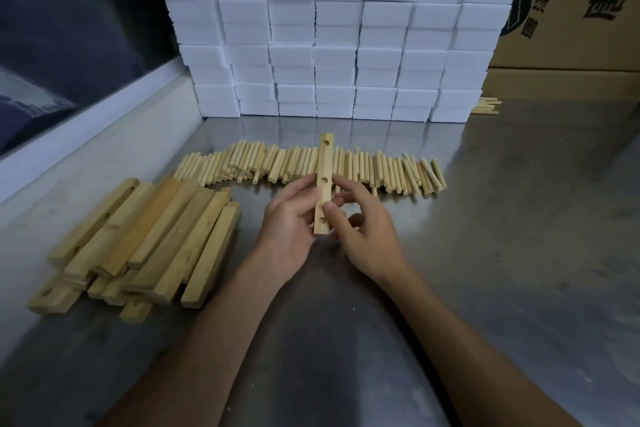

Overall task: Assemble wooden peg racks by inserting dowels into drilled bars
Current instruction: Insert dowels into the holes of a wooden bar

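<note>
Head cam: left hand point(289, 218) & right hand point(363, 229) fingers grip drilled bar point(325, 180) above dowels point(304, 166).

A pale yellowish wood tone is shown by the drilled bar point(325, 180), its round holes seen as darker brown spots. The same light straw colour is carried by the row of dowels point(391, 170). Warmer honey and tan shades, streaked with grain, are seen in the pile of bars point(145, 239). The worktop point(519, 218) is a dull, mottled silver-grey. The stacked foam blocks point(339, 28) are plain white. Brown cardboard boxes point(571, 3) are printed with black characters.
</note>
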A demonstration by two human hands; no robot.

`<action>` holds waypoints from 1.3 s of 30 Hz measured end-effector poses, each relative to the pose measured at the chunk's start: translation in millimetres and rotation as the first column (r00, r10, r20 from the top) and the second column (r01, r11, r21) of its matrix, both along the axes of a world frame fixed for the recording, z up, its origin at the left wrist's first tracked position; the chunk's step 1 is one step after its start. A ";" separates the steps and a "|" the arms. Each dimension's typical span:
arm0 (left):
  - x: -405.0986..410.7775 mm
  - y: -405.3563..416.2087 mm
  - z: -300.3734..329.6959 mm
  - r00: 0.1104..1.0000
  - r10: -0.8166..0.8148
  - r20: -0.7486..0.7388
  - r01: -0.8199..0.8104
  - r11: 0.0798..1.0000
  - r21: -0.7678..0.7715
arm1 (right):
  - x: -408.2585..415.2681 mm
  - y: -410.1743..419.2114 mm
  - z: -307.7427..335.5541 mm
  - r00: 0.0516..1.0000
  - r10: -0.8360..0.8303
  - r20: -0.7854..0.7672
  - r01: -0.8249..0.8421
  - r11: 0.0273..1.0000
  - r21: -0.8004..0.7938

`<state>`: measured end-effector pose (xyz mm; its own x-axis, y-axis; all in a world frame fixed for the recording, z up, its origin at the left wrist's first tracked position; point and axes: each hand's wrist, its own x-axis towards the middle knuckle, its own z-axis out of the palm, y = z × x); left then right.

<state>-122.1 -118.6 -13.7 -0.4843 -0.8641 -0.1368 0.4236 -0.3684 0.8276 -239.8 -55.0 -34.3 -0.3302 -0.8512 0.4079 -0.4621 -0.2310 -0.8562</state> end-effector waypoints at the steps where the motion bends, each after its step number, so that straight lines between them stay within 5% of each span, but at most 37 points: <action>1: 2.0 0.0 0.0 1.000 0.002 -0.005 -0.002 1.000 -0.002 | 0.4 0.1 -1.2 1.000 0.003 -0.017 -0.003 1.000 -0.002; 8: 14.6 -10.0 -1.2 0.995 0.104 -0.002 -0.104 0.993 -0.054 | 1.1 0.4 -3.3 0.983 -0.055 -0.177 0.059 0.998 0.020; 14: 18.4 -17.8 -5.9 0.991 0.135 -0.008 -0.135 0.987 -0.084 | -43.5 3.3 7.4 0.817 -0.434 -0.380 0.438 0.895 -0.079; 17: 18.3 -19.4 -8.8 0.991 0.130 -0.016 -0.131 0.986 -0.099 | -72.2 6.9 7.2 0.713 -0.563 -0.418 0.628 0.778 0.025; 24: 17.6 -22.9 -10.8 0.992 0.122 -0.017 -0.123 0.989 -0.088 | -53.0 -14.3 1.6 0.738 -0.459 -0.494 0.554 0.831 0.055; 28: 18.8 -24.9 -12.5 0.994 0.108 0.000 -0.108 0.990 -0.096 | -49.0 -26.5 -0.9 0.704 -0.419 -0.573 0.620 0.756 0.209; 39: 18.7 -26.3 -14.1 0.995 0.101 0.016 -0.099 0.990 -0.095 | -43.9 -21.2 7.3 0.706 -0.490 -0.511 0.668 0.700 0.253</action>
<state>-103.4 -145.0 -27.8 -0.3924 -0.9177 -0.0615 0.4372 -0.2449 0.8654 -283.7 -76.2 -27.0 -0.7070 -0.6457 0.2887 -0.6806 0.5101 -0.5258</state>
